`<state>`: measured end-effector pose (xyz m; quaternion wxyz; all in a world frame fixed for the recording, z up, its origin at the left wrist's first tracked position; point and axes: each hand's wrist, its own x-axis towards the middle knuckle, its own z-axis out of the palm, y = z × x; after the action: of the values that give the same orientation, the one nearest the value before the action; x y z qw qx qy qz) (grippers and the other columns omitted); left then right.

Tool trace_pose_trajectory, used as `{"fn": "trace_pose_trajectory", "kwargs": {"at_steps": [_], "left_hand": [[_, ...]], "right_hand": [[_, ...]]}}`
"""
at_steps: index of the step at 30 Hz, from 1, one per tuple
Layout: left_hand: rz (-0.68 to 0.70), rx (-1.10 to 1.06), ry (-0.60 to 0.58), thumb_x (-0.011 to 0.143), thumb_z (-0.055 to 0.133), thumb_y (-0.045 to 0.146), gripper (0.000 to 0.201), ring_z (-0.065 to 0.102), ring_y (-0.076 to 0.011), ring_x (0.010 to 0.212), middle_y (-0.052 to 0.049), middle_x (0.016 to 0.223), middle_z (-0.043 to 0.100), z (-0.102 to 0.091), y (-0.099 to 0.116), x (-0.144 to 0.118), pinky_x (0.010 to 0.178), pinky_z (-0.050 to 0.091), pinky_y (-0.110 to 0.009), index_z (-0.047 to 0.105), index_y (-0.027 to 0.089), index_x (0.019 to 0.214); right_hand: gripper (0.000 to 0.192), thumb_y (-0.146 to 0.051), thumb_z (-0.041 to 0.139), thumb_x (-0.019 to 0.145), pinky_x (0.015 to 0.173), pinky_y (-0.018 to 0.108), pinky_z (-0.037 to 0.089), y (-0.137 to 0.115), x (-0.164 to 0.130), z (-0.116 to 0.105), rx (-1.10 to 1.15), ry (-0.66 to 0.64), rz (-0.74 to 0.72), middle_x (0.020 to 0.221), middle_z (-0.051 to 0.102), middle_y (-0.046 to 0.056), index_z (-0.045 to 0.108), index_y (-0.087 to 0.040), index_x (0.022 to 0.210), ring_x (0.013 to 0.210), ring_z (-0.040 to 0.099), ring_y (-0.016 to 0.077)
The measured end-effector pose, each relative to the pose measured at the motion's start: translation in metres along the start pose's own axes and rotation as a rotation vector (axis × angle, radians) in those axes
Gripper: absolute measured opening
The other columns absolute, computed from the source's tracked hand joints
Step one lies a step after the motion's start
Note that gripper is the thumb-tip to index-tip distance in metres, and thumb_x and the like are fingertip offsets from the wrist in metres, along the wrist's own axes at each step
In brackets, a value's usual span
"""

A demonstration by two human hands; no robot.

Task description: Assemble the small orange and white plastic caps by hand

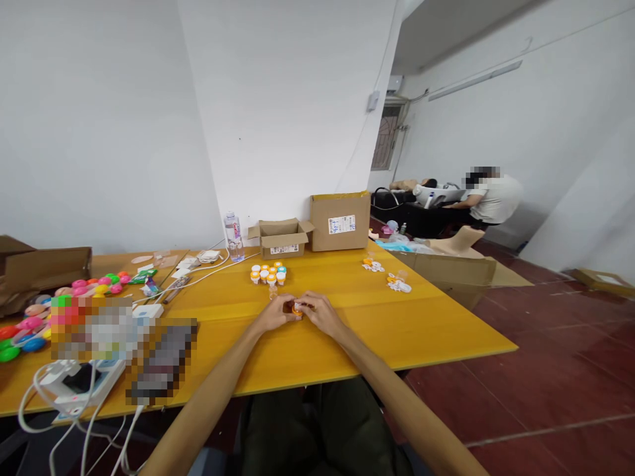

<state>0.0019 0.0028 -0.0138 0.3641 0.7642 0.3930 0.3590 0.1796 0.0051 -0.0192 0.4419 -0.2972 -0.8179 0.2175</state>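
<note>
Near the middle of the wooden table, my left hand [276,313] and my right hand [321,312] meet around a small round orange-and-white piece [297,309]. Fingers of both hands close on it from either side and cover part of it. Just beyond my left hand stands a small clear cup-like piece [272,291]. Further back is a cluster of small white containers [268,272] with orange, white and teal tops. To the right lie two loose groups of small white parts, the nearer parts [398,285] and the farther parts [373,266].
An open small carton [282,239], a larger cardboard box [340,221] and a water bottle [233,237] stand along the back. On the left are colourful plastic balls [79,287], a power strip [74,383], cables and a blurred dark device [163,360]. A person [496,198] sits far right.
</note>
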Motion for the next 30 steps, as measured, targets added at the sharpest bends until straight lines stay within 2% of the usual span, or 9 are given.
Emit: {"fn": "trace_pose_trajectory", "kwargs": {"at_steps": [4,7,11,17,20,22,26,29,30], "left_hand": [[0.006,-0.013,0.007,0.065,0.071,0.025,0.015,0.048,-0.0123,0.066,0.003,0.070,0.054,0.001,0.000,0.000,0.065,0.042,-0.025,0.061,0.016,0.073],[0.013,-0.048,0.012,0.066,0.070,0.024,0.018,0.049,-0.0124,0.066,0.003,0.072,0.056,0.002,-0.002,-0.001,0.064,0.043,-0.025,0.062,0.016,0.080],[0.015,-0.029,0.031,0.066,0.069,0.022,0.021,0.046,-0.0110,0.063,0.003,0.070,0.052,0.003,-0.004,0.000,0.062,0.042,-0.025,0.059,0.015,0.083],[-0.048,0.018,0.029,0.069,0.067,0.025,0.024,0.047,-0.0124,0.065,0.003,0.071,0.052,0.005,-0.011,0.000,0.062,0.043,-0.026,0.056,0.016,0.089],[-0.028,0.058,0.074,0.068,0.068,0.025,0.028,0.052,-0.0153,0.074,0.000,0.081,0.057,0.004,-0.011,-0.001,0.070,0.046,-0.029,0.058,0.016,0.093],[-0.012,0.071,0.077,0.068,0.068,0.024,0.029,0.053,-0.0161,0.077,-0.001,0.084,0.059,0.003,-0.010,-0.002,0.073,0.047,-0.030,0.059,0.016,0.095],[0.006,0.067,0.028,0.069,0.066,0.023,0.022,0.052,-0.0146,0.071,-0.001,0.077,0.059,0.001,-0.008,-0.001,0.069,0.046,-0.028,0.062,0.016,0.090],[0.039,0.048,0.065,0.067,0.066,0.019,0.019,0.053,-0.0134,0.069,0.000,0.077,0.059,0.000,-0.009,0.001,0.070,0.046,-0.027,0.063,0.016,0.086],[0.046,0.036,0.089,0.067,0.066,0.017,0.019,0.053,-0.0130,0.069,0.000,0.078,0.060,0.000,-0.010,0.002,0.070,0.046,-0.027,0.063,0.016,0.086]], "right_hand": [[0.014,-0.028,0.060,0.087,0.070,0.030,0.049,-0.001,0.000,0.000,-0.005,-0.003,0.037,0.080,0.068,0.005,0.074,-0.024,0.085,0.074,0.061,0.0194],[0.013,-0.030,0.062,0.085,0.070,0.030,0.049,-0.004,0.002,-0.002,-0.023,0.045,0.060,0.082,0.068,0.005,0.072,-0.023,0.088,0.076,0.062,0.0192],[0.019,-0.027,0.053,0.090,0.078,0.029,0.048,-0.013,0.019,-0.002,-0.091,0.072,0.052,0.089,0.068,0.006,0.071,-0.022,0.093,0.085,0.063,0.0188],[0.023,-0.022,0.055,0.088,0.081,0.029,0.047,-0.033,0.078,0.017,-0.354,-0.253,0.144,0.108,0.068,0.005,0.071,-0.025,0.104,0.100,0.062,0.0206],[0.024,-0.025,0.065,0.081,0.075,0.031,0.047,-0.035,0.102,0.031,-0.449,-0.459,0.264,0.102,0.070,0.007,0.072,-0.023,0.104,0.097,0.063,0.0251],[0.018,-0.024,0.073,0.073,0.070,0.029,0.047,-0.032,0.110,0.035,-0.463,-0.502,0.300,0.096,0.071,0.007,0.074,-0.022,0.091,0.092,0.065,0.0254],[0.011,-0.022,0.070,0.075,0.068,0.025,0.046,-0.012,0.104,0.023,-0.445,-0.477,0.285,0.085,0.072,0.002,0.073,-0.024,0.085,0.086,0.065,0.0202],[0.010,-0.019,0.069,0.075,0.066,0.025,0.047,0.006,0.087,-0.003,-0.323,-0.304,0.318,0.078,0.072,0.002,0.070,-0.022,0.085,0.078,0.066,0.0189],[0.007,-0.019,0.067,0.076,0.064,0.025,0.047,0.011,0.080,-0.012,-0.311,-0.285,0.334,0.074,0.071,0.003,0.069,-0.020,0.083,0.074,0.066,0.0185]]}}
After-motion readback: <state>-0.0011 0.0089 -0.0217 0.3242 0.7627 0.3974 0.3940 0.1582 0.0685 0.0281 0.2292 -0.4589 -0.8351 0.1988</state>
